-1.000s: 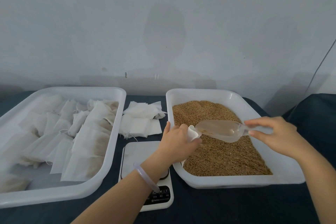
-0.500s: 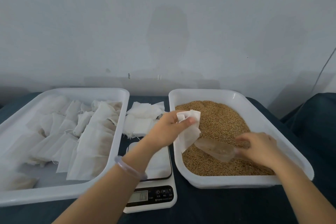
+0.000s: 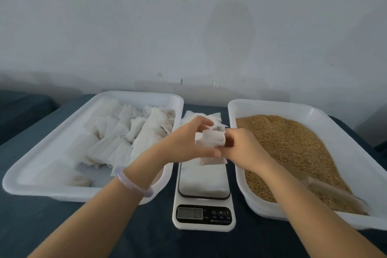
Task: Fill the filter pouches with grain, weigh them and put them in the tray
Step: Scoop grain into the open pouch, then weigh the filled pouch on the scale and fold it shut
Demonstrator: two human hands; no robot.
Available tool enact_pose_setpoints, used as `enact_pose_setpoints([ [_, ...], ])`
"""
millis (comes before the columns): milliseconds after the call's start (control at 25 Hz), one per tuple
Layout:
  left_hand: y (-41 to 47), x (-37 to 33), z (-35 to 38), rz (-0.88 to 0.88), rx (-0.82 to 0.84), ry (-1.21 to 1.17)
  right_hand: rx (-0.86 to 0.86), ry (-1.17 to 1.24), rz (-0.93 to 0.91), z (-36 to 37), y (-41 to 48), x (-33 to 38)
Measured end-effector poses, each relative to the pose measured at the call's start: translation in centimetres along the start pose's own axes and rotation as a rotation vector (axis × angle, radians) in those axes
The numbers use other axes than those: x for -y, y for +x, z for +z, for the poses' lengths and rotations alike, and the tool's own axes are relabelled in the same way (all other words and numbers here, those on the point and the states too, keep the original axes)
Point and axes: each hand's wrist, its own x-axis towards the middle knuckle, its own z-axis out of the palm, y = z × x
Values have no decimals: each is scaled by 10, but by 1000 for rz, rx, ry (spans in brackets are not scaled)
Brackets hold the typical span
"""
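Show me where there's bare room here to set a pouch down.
Bare: the scale's platform beneath the held pouch, and the dark cloth in front of both trays. Crowded: the left tray of pouches, the grain tray, the spare pouches between them.

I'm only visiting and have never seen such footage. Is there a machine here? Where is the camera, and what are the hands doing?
No machine: a person works with bare hands, and the one camera sits on their head, looking down. The left hand and right hand both pinch a small white filter pouch above a kitchen scale. The left tray holds many white pouches; the right tray holds brown grain, with a clear scoop lying in it. More spare pouches lie stacked behind the scale.
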Motion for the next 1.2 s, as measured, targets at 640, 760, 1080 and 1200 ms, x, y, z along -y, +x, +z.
enact_pose_setpoints([
  [640,15,33,23,-97,101,712,196,-646,-114,35,18,-20],
  [760,15,34,24,-107,123,764,196,-671,-112,41,20,-25],
  [1080,14,31,26,-109,176,836,235,-753,-126,44,20,-24],
  [1200,13,31,25,-111,172,828,227,-772,-133,45,18,-25],
])
